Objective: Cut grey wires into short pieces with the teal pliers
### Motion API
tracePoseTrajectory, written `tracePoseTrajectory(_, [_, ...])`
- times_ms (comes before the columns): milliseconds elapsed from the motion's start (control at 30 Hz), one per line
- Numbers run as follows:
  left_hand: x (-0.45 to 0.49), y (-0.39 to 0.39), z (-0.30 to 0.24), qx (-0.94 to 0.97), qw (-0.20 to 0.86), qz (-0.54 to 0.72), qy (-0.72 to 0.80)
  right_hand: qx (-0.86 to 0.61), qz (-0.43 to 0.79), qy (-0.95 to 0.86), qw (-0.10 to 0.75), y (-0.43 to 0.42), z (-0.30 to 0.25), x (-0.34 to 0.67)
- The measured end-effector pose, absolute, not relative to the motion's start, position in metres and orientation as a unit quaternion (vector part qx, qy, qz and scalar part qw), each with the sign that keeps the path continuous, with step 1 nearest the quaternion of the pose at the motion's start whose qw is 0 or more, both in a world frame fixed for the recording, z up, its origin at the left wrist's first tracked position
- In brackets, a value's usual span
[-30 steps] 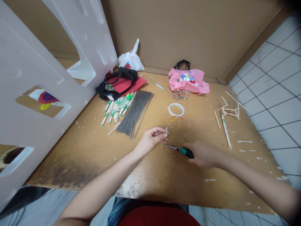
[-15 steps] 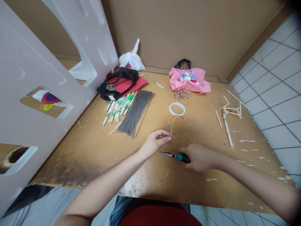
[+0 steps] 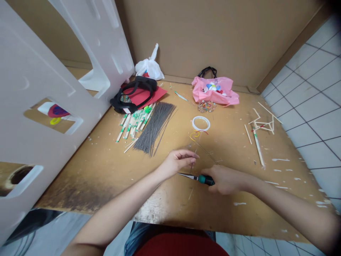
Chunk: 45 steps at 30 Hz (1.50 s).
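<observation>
My left hand [image 3: 178,163] sits at the middle of the wooden tabletop [image 3: 106,177], its fingertips pinching a thin metal wire [image 3: 195,153] that stands nearly upright. My right hand [image 3: 225,179] is shut around the teal-and-black handle of needle-nose pliers [image 3: 197,178], whose slim steel jaws point left, just below my left fingers. Another thin wire [image 3: 206,152] runs diagonally beside my hands, ending near a small tangle of yellow and red wire [image 3: 195,135]. Just beyond lies a white ring of coiled tubing [image 3: 201,123].
Toward the back of the table are a bundle of grey rods [image 3: 154,128], green-marked chopsticks [image 3: 132,124], black straps on red paper [image 3: 145,95], and a pink bag [image 3: 214,91]. A stick frame [image 3: 262,124] stands right. A white perforated panel [image 3: 53,78] intrudes at left.
The pliers have swung from slanting up-left to nearly level, their tip further left. My left hand has shifted slightly right and down, and the view has tilted a little.
</observation>
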<state>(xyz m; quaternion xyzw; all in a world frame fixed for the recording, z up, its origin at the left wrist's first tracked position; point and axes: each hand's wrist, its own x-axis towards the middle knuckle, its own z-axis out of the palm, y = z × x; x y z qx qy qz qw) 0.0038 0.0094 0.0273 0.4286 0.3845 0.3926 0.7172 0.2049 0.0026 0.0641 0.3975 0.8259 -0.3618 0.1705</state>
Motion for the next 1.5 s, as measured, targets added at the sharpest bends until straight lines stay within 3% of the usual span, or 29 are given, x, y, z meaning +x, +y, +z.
tracePoseTrajectory(100, [-0.006,0.019,0.026,0.438,0.642,0.475,0.413,0.407,-0.354,0.823,0.177,0.002,0.064,0.208])
tracePoseTrajectory(267, [-0.025,0.040,0.009,0.550,0.358,0.586,0.476,0.417,-0.342,0.821,0.187,0.000,0.067,0.215])
tracePoseTrajectory(367, [-0.027,0.045,-0.005,0.656,0.249,0.520,0.487,0.428,-0.334,0.819,0.187,0.000,0.069,0.218])
tracePoseTrajectory(533, [-0.024,0.045,-0.017,0.717,0.194,0.462,0.485,0.437,-0.339,0.814,0.178,-0.002,0.073,0.221])
tracePoseTrajectory(667, [-0.023,0.048,-0.020,0.677,0.273,0.470,0.497,0.450,-0.347,0.805,0.172,-0.001,0.078,0.222])
tracePoseTrajectory(867, [-0.018,0.044,-0.006,0.440,0.635,0.454,0.443,0.484,-0.398,0.774,0.089,0.008,0.078,0.232])
tracePoseTrajectory(967, [-0.013,0.035,0.004,0.398,0.731,0.389,0.396,0.518,-0.419,0.745,0.031,0.016,0.075,0.240])
tracePoseTrajectory(1100, [-0.004,0.023,0.010,0.410,0.769,0.330,0.362,0.512,-0.467,0.722,0.000,0.026,0.075,0.245])
tracePoseTrajectory(1500, [0.000,0.014,0.012,0.394,0.817,0.274,0.319,0.432,-0.641,0.633,0.046,0.036,0.075,0.231])
